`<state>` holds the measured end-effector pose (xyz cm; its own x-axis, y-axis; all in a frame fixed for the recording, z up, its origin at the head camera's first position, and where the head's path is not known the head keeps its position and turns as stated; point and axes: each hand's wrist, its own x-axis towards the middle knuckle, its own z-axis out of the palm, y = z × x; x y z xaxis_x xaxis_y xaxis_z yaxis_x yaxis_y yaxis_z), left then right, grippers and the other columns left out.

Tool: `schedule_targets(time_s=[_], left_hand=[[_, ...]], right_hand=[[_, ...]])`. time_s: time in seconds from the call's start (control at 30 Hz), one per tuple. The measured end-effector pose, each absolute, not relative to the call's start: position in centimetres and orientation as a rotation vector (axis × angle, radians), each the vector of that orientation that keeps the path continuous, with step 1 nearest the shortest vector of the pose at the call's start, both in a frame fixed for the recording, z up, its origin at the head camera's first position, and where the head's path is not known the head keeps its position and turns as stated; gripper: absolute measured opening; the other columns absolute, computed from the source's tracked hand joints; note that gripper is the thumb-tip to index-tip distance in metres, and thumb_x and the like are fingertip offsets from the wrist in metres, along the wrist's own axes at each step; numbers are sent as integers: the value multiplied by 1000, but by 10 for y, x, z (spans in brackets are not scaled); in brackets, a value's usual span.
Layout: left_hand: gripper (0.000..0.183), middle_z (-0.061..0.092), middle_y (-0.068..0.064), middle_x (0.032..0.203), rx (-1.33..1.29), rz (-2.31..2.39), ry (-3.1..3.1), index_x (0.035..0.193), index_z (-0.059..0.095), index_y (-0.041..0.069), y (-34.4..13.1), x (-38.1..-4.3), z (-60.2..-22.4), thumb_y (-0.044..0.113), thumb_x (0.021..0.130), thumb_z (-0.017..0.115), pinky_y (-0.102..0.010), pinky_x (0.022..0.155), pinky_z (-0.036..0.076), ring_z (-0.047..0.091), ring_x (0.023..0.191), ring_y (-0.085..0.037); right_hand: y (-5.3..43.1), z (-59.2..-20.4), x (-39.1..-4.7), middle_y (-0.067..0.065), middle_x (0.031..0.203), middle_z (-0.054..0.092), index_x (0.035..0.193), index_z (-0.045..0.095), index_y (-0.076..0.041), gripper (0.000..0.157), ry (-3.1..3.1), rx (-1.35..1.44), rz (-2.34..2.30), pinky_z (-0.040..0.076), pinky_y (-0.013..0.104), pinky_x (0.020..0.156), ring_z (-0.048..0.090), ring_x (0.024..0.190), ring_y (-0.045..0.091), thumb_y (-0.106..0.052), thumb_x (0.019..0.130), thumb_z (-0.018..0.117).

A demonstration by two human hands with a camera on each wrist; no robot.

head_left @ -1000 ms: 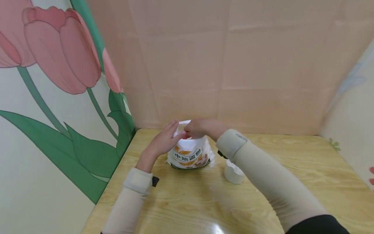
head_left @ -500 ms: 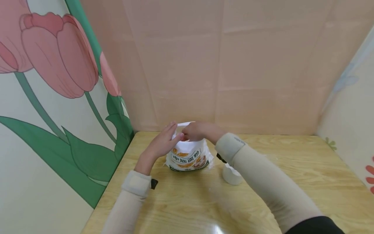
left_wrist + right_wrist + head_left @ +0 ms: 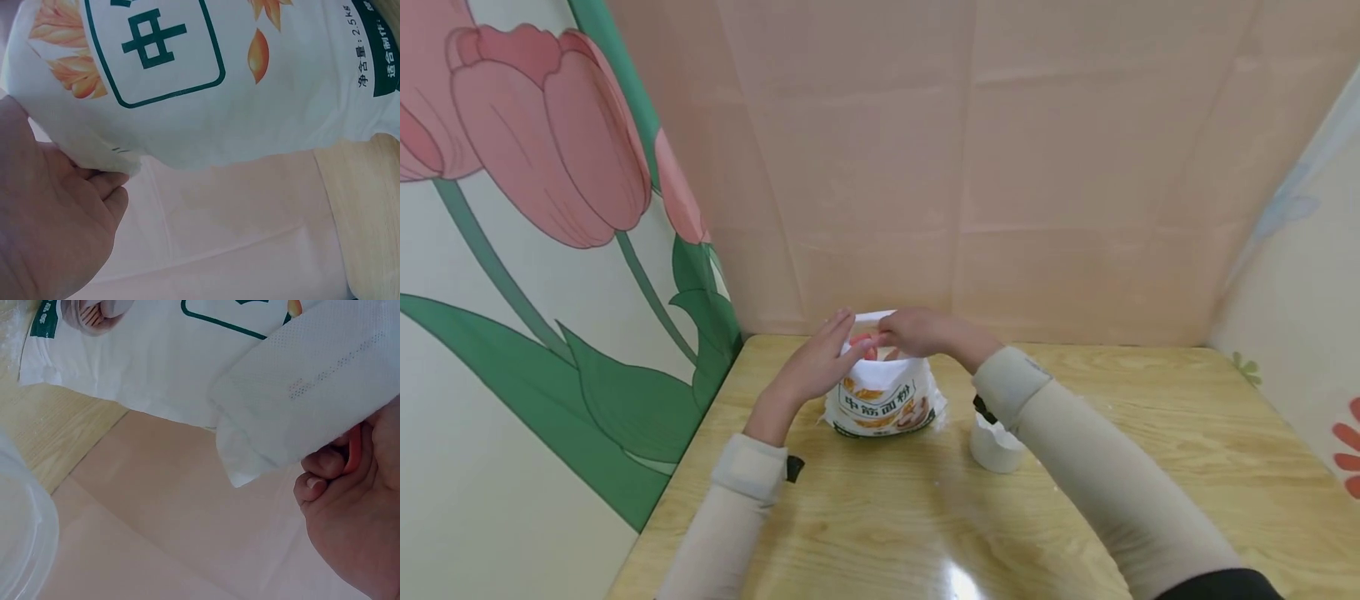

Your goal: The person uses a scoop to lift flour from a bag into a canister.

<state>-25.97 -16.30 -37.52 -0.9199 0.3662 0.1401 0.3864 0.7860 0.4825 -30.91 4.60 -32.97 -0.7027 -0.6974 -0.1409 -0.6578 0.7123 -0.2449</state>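
Note:
A white flour bag (image 3: 886, 404) with green lettering and orange pictures stands on the table, its top rolled outward. My left hand (image 3: 811, 367) grips the bag's left rim; in the left wrist view its fingers (image 3: 111, 182) curl in at the bag's edge. Over the bag's mouth, my right hand (image 3: 922, 332) holds a red object (image 3: 867, 343). The right wrist view shows a red strip (image 3: 354, 449) of it between curled fingers, and the rest is hidden by the bag and hand. To the right stands a whitish cup (image 3: 996, 447), partly behind my right wrist.
The wooden table (image 3: 865, 517) carries faint white specks near the cup. A pinkish sheet (image 3: 1037, 208) hangs behind its far edge. A wall with painted tulips (image 3: 550, 142) borders the left side, and a pale wall (image 3: 1292, 275) the right.
My right hand has shifted a little to the right and up at the bag's mouth, and more of the red object shows there. My left hand stays at the rim.

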Motion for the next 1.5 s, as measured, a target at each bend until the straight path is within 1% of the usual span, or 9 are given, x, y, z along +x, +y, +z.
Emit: schedule_targets(time_s=[0.17, 0.3, 0.4, 0.53, 0.73, 0.9, 1.07, 1.27, 1.5], left_hand=[[87, 14, -4, 170, -615, -823, -2943, 162, 22, 10, -162, -259, -373, 71, 100, 31, -47, 126, 15, 7, 157, -20], [87, 15, -5, 170, -615, -829, -2943, 162, 22, 9, -163, -259, -372, 70, 101, 33, -47, 125, 15, 7, 157, -21], [87, 16, -6, 170, -620, -822, -2938, 162, 23, 8, -164, -259, -372, 69, 101, 34, -47, 125, 16, 8, 157, -22], [90, 15, -5, 170, -622, -830, -2937, 162, 23, 8, -164, -259, -372, 72, 99, 34, -47, 125, 16, 8, 157, -23], [93, 16, -7, 170, -617, -830, -2931, 161, 24, 6, -164, -259, -374, 75, 98, 32, -46, 125, 16, 9, 157, -21], [92, 16, -6, 170, -597, -827, -2946, 162, 23, 10, -164, -258, -374, 75, 98, 32, -48, 125, 16, 9, 157, -21], [92, 15, -6, 170, -583, -837, -2957, 163, 22, 11, -164, -258, -374, 75, 97, 32, -49, 125, 16, 8, 157, -21], [94, 15, -4, 170, -574, -825, -2954, 162, 23, 10, -165, -259, -375, 77, 97, 30, -47, 125, 16, 9, 157, -20], [95, 15, -7, 170, -603, -818, -2941, 162, 23, 8, -165, -261, -377, 77, 97, 29, -48, 125, 16, 9, 157, -24]], right_hand=[[56, -328, -308, 11, 102, 69, 107, 67, -5, 34, 2736, -1097, -334, 50, 45, 93, 63, 98, 26, -31, 109, 46], [65, -325, -304, 7, 96, 67, 103, 67, -5, 30, 2771, -1132, -372, 50, 45, 89, 62, 93, 25, -28, 108, 49], [72, -322, -301, 6, 94, 66, 103, 67, -6, 26, 2796, -1145, -400, 50, 44, 86, 61, 90, 24, -26, 107, 51], [80, -321, -297, 5, 91, 64, 104, 68, -6, 25, 2829, -1126, -429, 50, 43, 84, 59, 88, 24, -26, 106, 53], [90, -322, -295, 4, 91, 64, 105, 67, -7, 26, 2864, -1091, -487, 50, 44, 84, 59, 89, 24, -28, 107, 51], [98, -324, -292, 5, 90, 65, 103, 67, -6, 27, 2898, -1091, -549, 50, 47, 86, 61, 89, 25, -28, 107, 51], [106, -327, -290, 4, 83, 58, 96, 63, -7, 26, 2905, -1062, -628, 47, 44, 80, 56, 83, 24, -28, 107, 52], [113, -331, -288, 4, 84, 57, 97, 62, -8, 24, 2923, -1045, -713, 47, 45, 81, 55, 85, 24, -27, 107, 53], [126, -331, -282, 2, 79, 53, 91, 59, -11, 25, 2948, -1002, -767, 43, 40, 76, 52, 80, 22, -29, 107, 53]])
